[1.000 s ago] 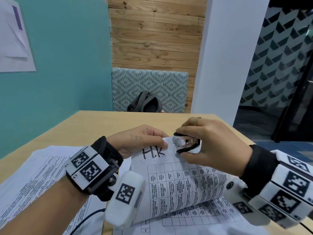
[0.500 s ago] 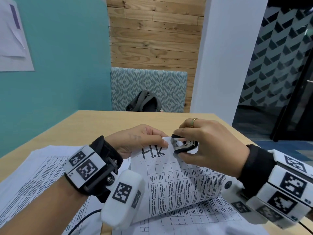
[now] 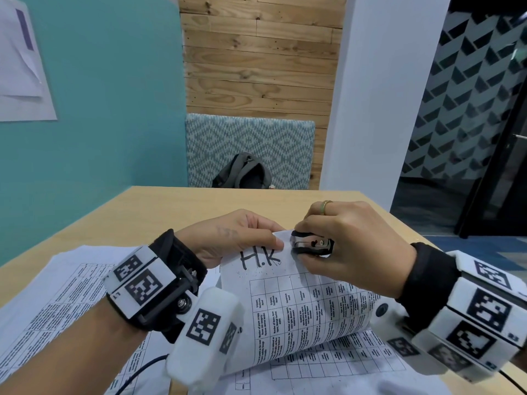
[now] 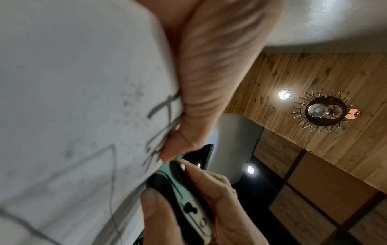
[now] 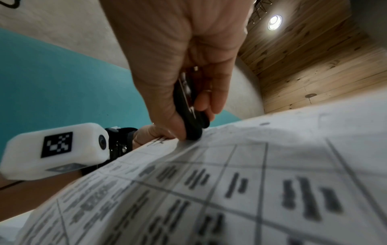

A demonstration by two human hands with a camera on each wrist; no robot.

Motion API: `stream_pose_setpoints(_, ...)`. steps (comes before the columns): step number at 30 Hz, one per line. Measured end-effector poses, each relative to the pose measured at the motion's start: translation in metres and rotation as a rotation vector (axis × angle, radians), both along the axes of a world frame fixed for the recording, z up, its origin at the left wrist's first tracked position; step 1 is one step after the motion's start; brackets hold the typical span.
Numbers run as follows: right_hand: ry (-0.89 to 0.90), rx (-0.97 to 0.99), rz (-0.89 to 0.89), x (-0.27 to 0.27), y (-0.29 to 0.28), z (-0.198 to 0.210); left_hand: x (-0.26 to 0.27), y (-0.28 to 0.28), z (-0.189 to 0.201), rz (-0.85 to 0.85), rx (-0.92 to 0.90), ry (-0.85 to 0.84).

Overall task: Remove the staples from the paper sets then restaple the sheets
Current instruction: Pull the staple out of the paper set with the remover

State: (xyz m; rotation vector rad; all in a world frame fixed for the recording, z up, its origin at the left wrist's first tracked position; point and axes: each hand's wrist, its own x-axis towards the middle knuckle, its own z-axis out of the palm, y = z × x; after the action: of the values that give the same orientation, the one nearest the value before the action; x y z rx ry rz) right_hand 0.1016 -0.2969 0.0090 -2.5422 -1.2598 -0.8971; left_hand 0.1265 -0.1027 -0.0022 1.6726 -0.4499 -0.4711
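A stapled paper set [image 3: 299, 306] with a printed grid and "H.K" handwritten at its top is lifted and curled above the table. My left hand [image 3: 242, 238] pinches the set's top edge beside the letters; in the left wrist view its thumb [image 4: 209, 86] presses on the sheet [image 4: 73, 99]. My right hand [image 3: 336, 243] squeezes a black and silver staple remover [image 3: 312, 243] against the top corner of the set. The remover [image 5: 188, 116] sits between thumb and fingers, its tip on the paper [image 5: 251, 174]. No staple can be made out.
More printed sheets [image 3: 57, 303] lie flat on the wooden table [image 3: 176, 206] to the left and under the lifted set. A dark backpack [image 3: 242, 173] rests on a patterned seat beyond the far edge. A teal wall stands to the left.
The staple remover's jaws have closed together at the paper's corner, and my right hand has shifted slightly left and down. My left hand keeps its pinch.
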Motion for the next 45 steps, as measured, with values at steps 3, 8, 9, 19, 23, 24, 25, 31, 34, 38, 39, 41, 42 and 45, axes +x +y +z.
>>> stream_pose_setpoints(3,0.016,0.017,0.004,-0.001,0.000,0.001,0.000,0.000,0.000,-0.019,0.000,-0.016)
stream_pose_setpoints(8,0.099,0.062,0.029,-0.004,0.001,0.002,-0.003,0.001,0.001,-0.048,0.022,-0.102)
stream_pose_setpoints(9,0.120,0.069,0.045,-0.005,0.001,0.002,-0.004,0.000,0.001,-0.039,0.042,-0.143)
stream_pose_setpoints(19,0.202,0.207,0.115,-0.008,0.000,0.009,-0.004,0.001,0.001,-0.028,-0.014,-0.216)
stream_pose_setpoints(23,0.232,0.241,0.111,-0.009,-0.003,0.008,-0.008,-0.004,0.001,-0.020,0.008,-0.243)
stream_pose_setpoints(24,0.241,0.253,0.104,-0.009,-0.004,0.008,-0.009,-0.006,0.001,-0.005,0.011,-0.252)
stream_pose_setpoints(25,0.247,0.263,0.095,-0.009,-0.005,0.007,-0.010,-0.009,0.001,0.017,0.008,-0.261)
stream_pose_setpoints(31,0.211,0.256,0.034,-0.010,-0.005,0.004,-0.011,-0.016,-0.001,0.098,0.051,-0.321)
stream_pose_setpoints(34,0.175,0.247,-0.010,-0.010,-0.010,0.006,-0.008,-0.010,-0.002,0.141,0.096,-0.311)
stream_pose_setpoints(38,0.181,0.230,-0.009,-0.012,-0.017,0.008,-0.004,-0.001,0.001,0.159,0.123,-0.294)
stream_pose_setpoints(39,0.189,0.217,-0.003,-0.014,-0.017,0.007,-0.004,0.000,0.002,0.158,0.113,-0.286)
stream_pose_setpoints(41,0.219,0.173,0.010,-0.018,-0.019,0.000,-0.003,-0.001,0.002,0.169,0.101,-0.276)
stream_pose_setpoints(42,0.247,0.144,0.013,-0.019,-0.020,-0.004,-0.002,0.000,0.002,0.177,0.109,-0.282)
stream_pose_setpoints(45,0.377,0.096,0.010,-0.020,-0.029,-0.022,0.000,0.001,0.001,0.183,0.159,-0.328)
